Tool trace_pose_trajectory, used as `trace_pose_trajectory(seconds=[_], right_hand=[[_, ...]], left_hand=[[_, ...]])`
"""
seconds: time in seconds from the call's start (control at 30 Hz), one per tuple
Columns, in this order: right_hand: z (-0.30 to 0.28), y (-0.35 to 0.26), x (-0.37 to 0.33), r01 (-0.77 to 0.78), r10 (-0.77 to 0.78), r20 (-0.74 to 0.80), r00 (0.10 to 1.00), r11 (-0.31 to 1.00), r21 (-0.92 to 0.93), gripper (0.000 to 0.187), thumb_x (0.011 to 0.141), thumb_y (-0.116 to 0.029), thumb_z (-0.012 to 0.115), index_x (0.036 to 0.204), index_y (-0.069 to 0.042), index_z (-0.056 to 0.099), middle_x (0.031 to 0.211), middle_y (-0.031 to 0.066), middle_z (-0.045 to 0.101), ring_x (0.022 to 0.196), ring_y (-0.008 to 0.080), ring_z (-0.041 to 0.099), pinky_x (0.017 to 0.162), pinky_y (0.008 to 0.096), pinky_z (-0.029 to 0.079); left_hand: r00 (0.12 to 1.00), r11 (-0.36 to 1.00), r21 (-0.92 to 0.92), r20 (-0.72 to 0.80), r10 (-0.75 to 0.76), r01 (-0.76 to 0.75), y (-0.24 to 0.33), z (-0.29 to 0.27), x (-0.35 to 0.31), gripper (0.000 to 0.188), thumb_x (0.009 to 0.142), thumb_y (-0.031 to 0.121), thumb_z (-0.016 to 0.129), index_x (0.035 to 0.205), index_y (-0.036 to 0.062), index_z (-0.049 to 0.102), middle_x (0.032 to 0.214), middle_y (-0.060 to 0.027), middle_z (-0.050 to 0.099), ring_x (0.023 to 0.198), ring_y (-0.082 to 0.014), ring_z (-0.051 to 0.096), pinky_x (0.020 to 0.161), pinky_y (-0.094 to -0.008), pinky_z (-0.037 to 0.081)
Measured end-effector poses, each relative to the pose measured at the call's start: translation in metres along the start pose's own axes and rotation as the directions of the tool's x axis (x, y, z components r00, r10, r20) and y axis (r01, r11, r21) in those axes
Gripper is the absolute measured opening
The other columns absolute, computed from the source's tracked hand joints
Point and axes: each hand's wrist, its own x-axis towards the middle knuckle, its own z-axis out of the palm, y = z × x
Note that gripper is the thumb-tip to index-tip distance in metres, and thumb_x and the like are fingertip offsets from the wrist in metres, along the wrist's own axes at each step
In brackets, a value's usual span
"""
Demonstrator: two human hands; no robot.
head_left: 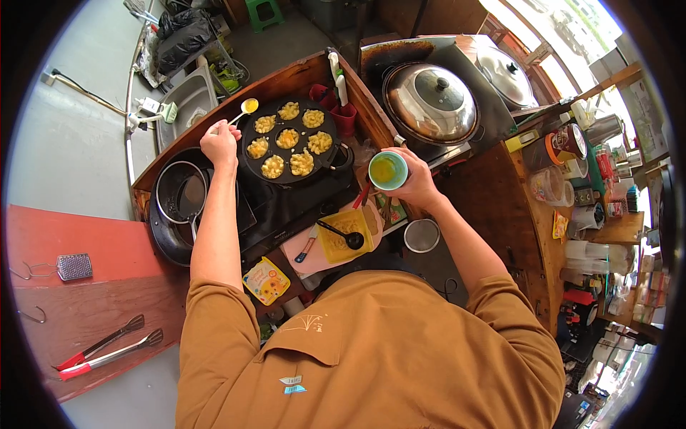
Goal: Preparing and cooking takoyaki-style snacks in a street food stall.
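Observation:
My left hand (220, 145) is closed around the handle of a small spoon (249, 106), whose bowl carries yellow liquid. It hovers by the far left rim of a black pan (301, 130) with several round wells. Lumpy yellow food (273, 166), perhaps macaroni, fills the wells, and the middle portion (287, 139) has orange-yellow patches on top. To the right of the pan, my right hand (418, 180) grips a teal cup (388, 170), tilted so that yellow liquid shows inside. Some of its fingers are hidden behind the cup.
A yellow tub (333, 246) with a black ladle (353, 239) and a knife (306, 247) lie nearest my body. Left stand a saucepan (163, 196) and a wok (158, 239); a large lidded pot (430, 104) is far right. A wooden rim (271, 72) borders the pan.

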Motion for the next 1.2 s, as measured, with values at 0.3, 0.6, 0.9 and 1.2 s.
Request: trace_pose_trajectory(seconds=[0.3, 0.6, 0.9, 1.2], right_hand=[[-0.001, -0.001, 0.001, -0.013, 0.013, -0.029, 1.0, 1.0, 0.007, 0.06, 0.064, -0.015, 0.088, 0.118, -0.003, 0.066, 0.115, 0.011, 0.067, 0.105, 0.0247, 0.066, 0.094, 0.0348, 0.051], [-0.001, 0.003, 0.0, 0.005, -0.005, -0.041, 0.999, 1.0, -0.002, 0.057, 0.063, -0.017, 0.089, 0.114, -0.003, 0.067, 0.115, 0.011, 0.068, 0.102, 0.0243, 0.067, 0.093, 0.0344, 0.051], [-0.004, 0.001, 0.0, -0.037, 0.038, -0.019, 0.999, 0.999, 0.036, 0.058, 0.063, -0.017, 0.088, 0.116, -0.002, 0.067, 0.114, 0.0118, 0.067, 0.104, 0.0257, 0.066, 0.094, 0.0354, 0.05], [-0.005, -0.003, 0.0, -0.057, 0.059, -0.028, 0.998, 0.997, 0.056, 0.056, 0.063, -0.019, 0.088, 0.112, -0.002, 0.068, 0.115, 0.0123, 0.067, 0.106, 0.026, 0.065, 0.095, 0.0356, 0.05]], left_hand=[[1.0, 0.999, 0.031, -0.014, 0.027, -0.027, -0.003, -0.005, 0.003, 0.019, 0.097, 0.009, 0.059, 0.101, -0.0078, 0.068, 0.075, -0.0118, 0.07, 0.057, -0.0159, 0.067, 0.052, -0.0275, 0.057], [0.999, 0.999, 0.023, -0.007, 0.043, -0.043, -0.001, -0.002, 0.008, 0.019, 0.096, 0.008, 0.059, 0.1, -0.0082, 0.067, 0.075, -0.0122, 0.069, 0.057, -0.0163, 0.067, 0.052, -0.0279, 0.057], [0.98, 0.959, -0.209, -0.011, -0.198, 0.191, 0.006, -0.012, 0.01, 0.018, 0.096, 0.008, 0.061, 0.104, -0.008, 0.063, 0.079, -0.013, 0.069, 0.06, -0.0176, 0.066, 0.055, -0.0301, 0.058], [1.0, 0.991, -0.128, 0.009, -0.029, 0.03, 0.031, -0.044, -0.019, 0.019, 0.097, 0.009, 0.06, 0.104, -0.0073, 0.066, 0.079, -0.0137, 0.069, 0.059, -0.0169, 0.066, 0.055, -0.0288, 0.057]])
